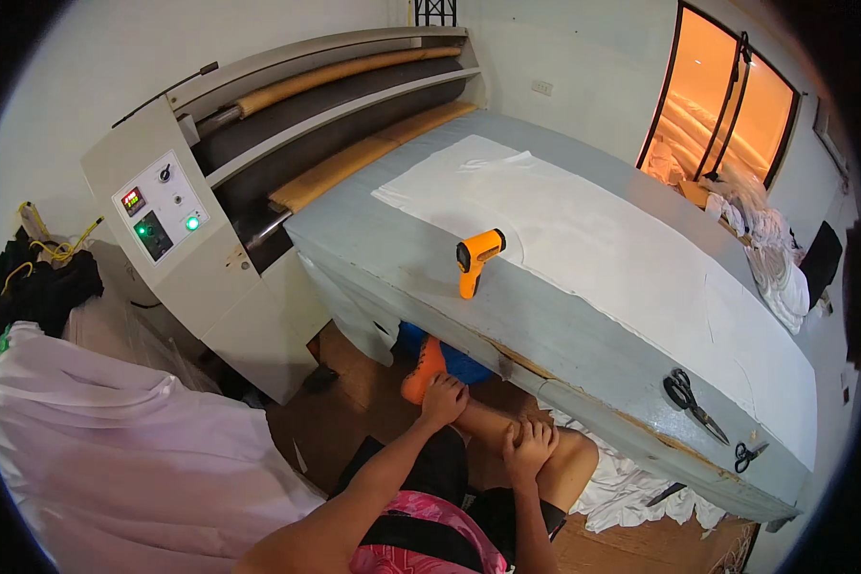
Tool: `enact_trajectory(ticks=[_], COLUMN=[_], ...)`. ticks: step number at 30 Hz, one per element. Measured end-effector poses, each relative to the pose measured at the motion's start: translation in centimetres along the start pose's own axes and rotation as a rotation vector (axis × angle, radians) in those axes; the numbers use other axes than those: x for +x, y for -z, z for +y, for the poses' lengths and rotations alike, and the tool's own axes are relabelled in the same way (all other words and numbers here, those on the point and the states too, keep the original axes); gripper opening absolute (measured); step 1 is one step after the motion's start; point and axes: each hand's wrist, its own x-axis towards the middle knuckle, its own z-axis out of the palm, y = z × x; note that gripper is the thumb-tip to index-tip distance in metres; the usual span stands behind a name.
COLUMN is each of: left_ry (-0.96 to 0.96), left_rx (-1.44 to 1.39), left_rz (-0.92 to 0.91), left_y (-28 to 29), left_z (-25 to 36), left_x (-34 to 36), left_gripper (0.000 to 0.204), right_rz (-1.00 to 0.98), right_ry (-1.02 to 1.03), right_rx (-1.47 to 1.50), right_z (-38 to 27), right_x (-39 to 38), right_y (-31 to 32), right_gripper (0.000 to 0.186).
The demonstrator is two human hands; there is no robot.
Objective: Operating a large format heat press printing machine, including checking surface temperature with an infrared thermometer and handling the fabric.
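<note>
My left hand (443,400) rests on my raised leg near the ankle, just above an orange shoe (422,371). My right hand (529,450) lies on the same leg near the knee, fingers curled over it. Neither hand holds an object. In front of me stands a long grey table (507,316) with a white sheet (603,249) spread on it. An orange and black handheld thermometer gun (475,258) stands upright near the table's front edge.
A roller ironing machine (258,143) with a control panel (161,210) stands at the table's far left end. Black scissors (691,402) and small snips (748,455) lie on the table's right. White cloth is piled at left (115,450), under the table (631,488), and by the window (765,239).
</note>
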Motion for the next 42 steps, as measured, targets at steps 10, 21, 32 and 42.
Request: enact_trajectory(ticks=[10, 21, 32, 42], left_ry=[-0.022, -0.033, -0.002, -0.040], left_rx=[0.002, 0.003, -0.001, 0.023], left_rz=[0.011, 0.044, 0.000, 0.017], left_y=[-0.33, -0.26, -0.48, -0.30], left_z=[-0.46, -0.25, -0.31, -0.23], left_x=[-0.20, -0.06, -0.06, 0.03], left_gripper=[0.023, 0.021, 0.022, 0.019], right_rz=[-0.001, 0.012, 0.008, -0.004], right_ry=[-0.006, -0.004, -0.018, -0.014], right_rx=[-0.004, 0.005, 0.016, 0.004], right_z=[-0.05, -0.02, -0.21, -0.11], right_x=[-0.25, -0.04, 0.07, 0.05], right_y=[-0.17, 0.01, 0.32, 0.31], right_gripper=[0.028, 0.029, 0.029, 0.027])
